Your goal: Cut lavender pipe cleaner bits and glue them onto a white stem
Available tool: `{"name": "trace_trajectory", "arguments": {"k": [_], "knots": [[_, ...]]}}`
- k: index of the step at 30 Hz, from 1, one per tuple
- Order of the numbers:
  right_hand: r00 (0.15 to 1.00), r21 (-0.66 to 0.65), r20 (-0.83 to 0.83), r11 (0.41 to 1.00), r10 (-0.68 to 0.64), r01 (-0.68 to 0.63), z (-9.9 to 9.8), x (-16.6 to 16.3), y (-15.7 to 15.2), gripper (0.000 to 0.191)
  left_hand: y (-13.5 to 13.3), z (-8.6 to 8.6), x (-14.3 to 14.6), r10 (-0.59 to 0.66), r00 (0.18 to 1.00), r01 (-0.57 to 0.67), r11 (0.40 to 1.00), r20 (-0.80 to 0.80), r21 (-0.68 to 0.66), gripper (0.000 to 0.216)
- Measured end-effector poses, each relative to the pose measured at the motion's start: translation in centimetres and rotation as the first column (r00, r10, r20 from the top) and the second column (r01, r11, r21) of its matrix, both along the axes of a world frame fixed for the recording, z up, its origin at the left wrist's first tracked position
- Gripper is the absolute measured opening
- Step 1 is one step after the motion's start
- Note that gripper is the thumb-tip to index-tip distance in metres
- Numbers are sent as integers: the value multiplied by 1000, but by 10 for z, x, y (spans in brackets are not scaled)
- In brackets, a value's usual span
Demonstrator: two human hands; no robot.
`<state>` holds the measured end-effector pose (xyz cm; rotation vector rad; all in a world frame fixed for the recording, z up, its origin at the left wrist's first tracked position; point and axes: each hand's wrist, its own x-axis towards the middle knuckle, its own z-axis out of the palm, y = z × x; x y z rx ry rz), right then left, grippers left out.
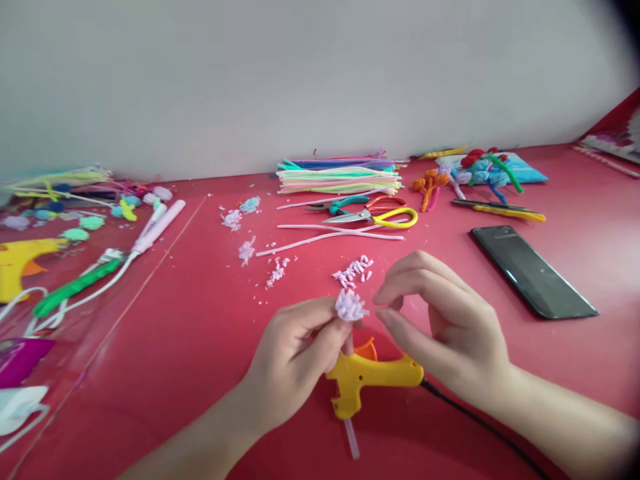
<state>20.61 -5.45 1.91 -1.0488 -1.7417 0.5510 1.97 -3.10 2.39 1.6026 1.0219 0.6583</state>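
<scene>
My left hand is closed round the stem of a small pale-lilac pipe-cleaner flower, holding it upright over the red table. My right hand is just to the right of the flower, thumb and forefinger pinched near its petals; whether they hold a piece I cannot make out. A yellow glue gun lies on the table under both hands, its black cord running to the lower right. Short lilac cut pieces lie just beyond the hands.
A black phone lies to the right. Scissors with yellow handles, pliers and a stack of coloured pipe cleaners sit at the back, finished pipe-cleaner flowers beside them. At left lie another glue gun, a white tool and cords.
</scene>
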Motion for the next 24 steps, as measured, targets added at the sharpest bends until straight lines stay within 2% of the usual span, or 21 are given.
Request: {"name": "trace_trajectory", "arguments": {"k": [3,6,11,13,17,21,24], "knots": [[975,-255,-195,954,107,-156,7,-2,0,8,1,3,-5,6,999,8,949,-42,316,22],[948,-356,-289,904,134,-236,8,-4,0,5,3,3,-5,-43,998,63,893,-55,446,16],[948,-379,-297,897,114,-226,6,-5,-1,4,0,-1,1,69,997,-35,835,-40,549,23],[948,-383,-302,898,100,-217,7,-5,0,5,1,0,1,49,997,-2,814,-65,581,23],[953,-385,-287,900,94,-204,7,-6,0,7,7,2,-4,-53,985,141,798,-165,586,20],[954,-378,-284,903,97,-204,7,-6,0,7,9,1,-5,-27,987,113,811,-157,574,17],[953,-379,-290,904,87,-198,7,-6,0,7,7,-2,-3,9,989,83,793,-148,603,18]]}}
